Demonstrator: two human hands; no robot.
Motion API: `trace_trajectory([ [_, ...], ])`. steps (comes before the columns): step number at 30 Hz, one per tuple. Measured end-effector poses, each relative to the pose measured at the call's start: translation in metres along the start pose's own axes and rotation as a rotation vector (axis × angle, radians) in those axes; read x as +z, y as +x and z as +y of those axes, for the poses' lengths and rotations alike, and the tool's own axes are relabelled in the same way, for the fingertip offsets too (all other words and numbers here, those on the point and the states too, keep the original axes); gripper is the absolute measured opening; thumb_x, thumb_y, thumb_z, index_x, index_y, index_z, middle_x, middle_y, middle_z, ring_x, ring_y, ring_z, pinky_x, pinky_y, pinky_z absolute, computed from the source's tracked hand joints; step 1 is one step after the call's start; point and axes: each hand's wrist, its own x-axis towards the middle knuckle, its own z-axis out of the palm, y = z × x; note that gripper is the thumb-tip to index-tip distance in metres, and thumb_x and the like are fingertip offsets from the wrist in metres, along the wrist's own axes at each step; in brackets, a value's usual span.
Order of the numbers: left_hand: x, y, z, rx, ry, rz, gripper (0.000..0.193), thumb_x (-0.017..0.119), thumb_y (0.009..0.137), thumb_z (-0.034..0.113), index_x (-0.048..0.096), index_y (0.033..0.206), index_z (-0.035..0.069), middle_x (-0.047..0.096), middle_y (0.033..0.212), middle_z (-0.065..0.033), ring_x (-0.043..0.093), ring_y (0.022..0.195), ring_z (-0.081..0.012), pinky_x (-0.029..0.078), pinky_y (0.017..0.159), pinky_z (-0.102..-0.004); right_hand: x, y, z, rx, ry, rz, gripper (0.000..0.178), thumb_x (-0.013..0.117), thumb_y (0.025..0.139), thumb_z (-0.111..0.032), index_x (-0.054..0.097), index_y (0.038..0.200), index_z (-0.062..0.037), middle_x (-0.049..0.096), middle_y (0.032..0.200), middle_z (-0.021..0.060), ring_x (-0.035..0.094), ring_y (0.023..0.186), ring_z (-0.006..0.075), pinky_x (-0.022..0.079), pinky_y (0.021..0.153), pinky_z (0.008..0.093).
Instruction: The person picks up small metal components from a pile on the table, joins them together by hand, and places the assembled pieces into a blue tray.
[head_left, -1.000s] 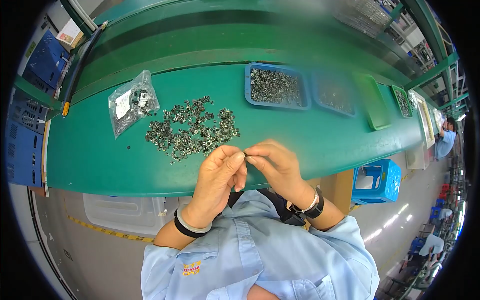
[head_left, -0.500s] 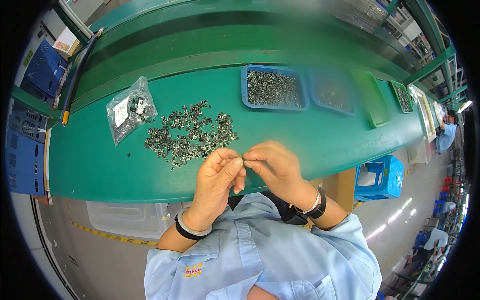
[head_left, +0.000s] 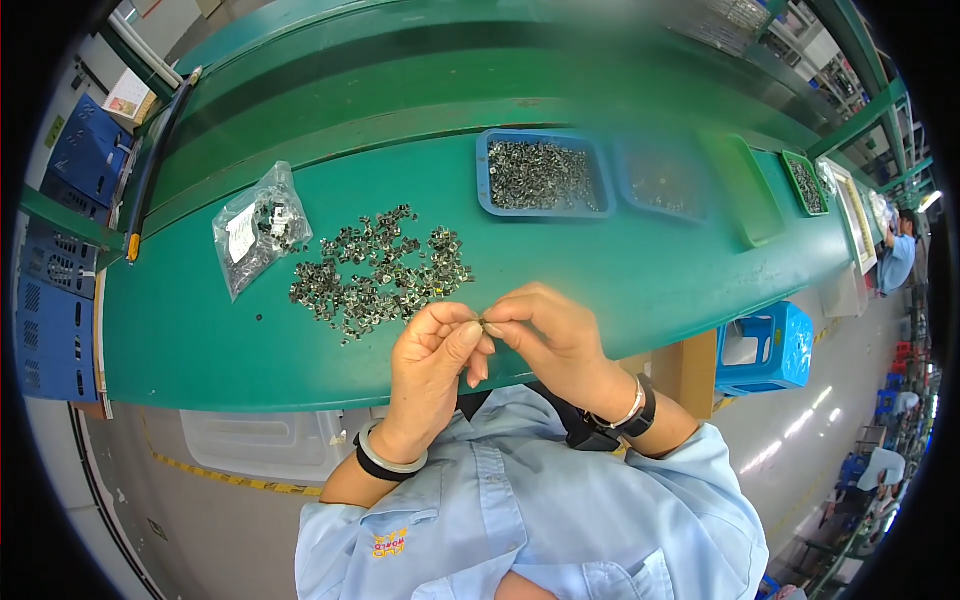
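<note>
Near the front edge of the green bench, my left hand (head_left: 434, 358) and my right hand (head_left: 551, 335) meet fingertip to fingertip. Both are closed in a pinch on a tiny dark metal piece (head_left: 481, 322), mostly covered by the fingers. Just beyond my left hand, a loose pile of small shiny metal parts (head_left: 345, 290) is spread on the bench. To the left of the pile lies a clear plastic bag (head_left: 238, 240) with a white label and more of these parts inside.
A blue tray (head_left: 545, 212) full of small metal parts stands at the back. Right of it are a blurred second blue tray (head_left: 665, 212), a green tray (head_left: 762, 238) and a small green tray (head_left: 822, 208) of parts. A blue stool (head_left: 770, 350) stands beyond the bench's front edge.
Both hands keep their pinch at nearly the same place, with only a slight shift of the fingers. The whole view has moved a little.
</note>
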Motion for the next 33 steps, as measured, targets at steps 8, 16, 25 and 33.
trace_trajectory([
  [8,-0.002,0.0,-0.002,0.035,0.046,-0.006,0.014,0.058,0.09,0.013,0.052,0.097,0.002,0.061,0.076,-0.009,0.055,0.055,-0.0126,0.043,0.047,-0.0221,-0.004,0.001,0.001,-0.039,-0.027,-0.033,0.015,0.066,0.078,-0.002,0.058,0.09,-0.0058,0.061,0.078,0.0051,0.06,0.071,0.0217,0.047,0.063,0.0316],
  [16,-0.007,0.001,0.001,0.066,0.124,-0.058,0.012,0.059,0.088,0.009,0.052,0.094,0.001,0.061,0.075,-0.01,0.057,0.058,-0.0138,0.047,0.052,-0.023,-0.011,0.005,-0.001,-0.105,-0.071,-0.101,0.016,0.066,0.077,-0.003,0.057,0.09,-0.0058,0.06,0.079,0.0046,0.06,0.071,0.0222,0.047,0.062,0.0324],
  [25,-0.007,0.001,0.001,0.094,0.146,-0.092,0.01,0.058,0.089,0.008,0.053,0.096,0.002,0.062,0.079,-0.0083,0.058,0.064,-0.0117,0.046,0.056,-0.0221,-0.01,0.003,-0.003,-0.06,-0.051,-0.094,0.014,0.065,0.078,-0.003,0.057,0.089,-0.0058,0.058,0.077,0.0051,0.059,0.069,0.0226,0.047,0.059,0.033],
  [33,-0.003,0.004,-0.003,0.085,0.149,-0.027,0.01,0.057,0.09,0.008,0.052,0.095,0.001,0.061,0.078,-0.0101,0.057,0.061,-0.014,0.046,0.053,-0.0236,-0.008,0.002,-0.005,0.017,-0.065,-0.074,0.013,0.064,0.079,-0.003,0.057,0.089,-0.0052,0.058,0.075,0.0072,0.059,0.067,0.0237,0.047,0.057,0.034],
])
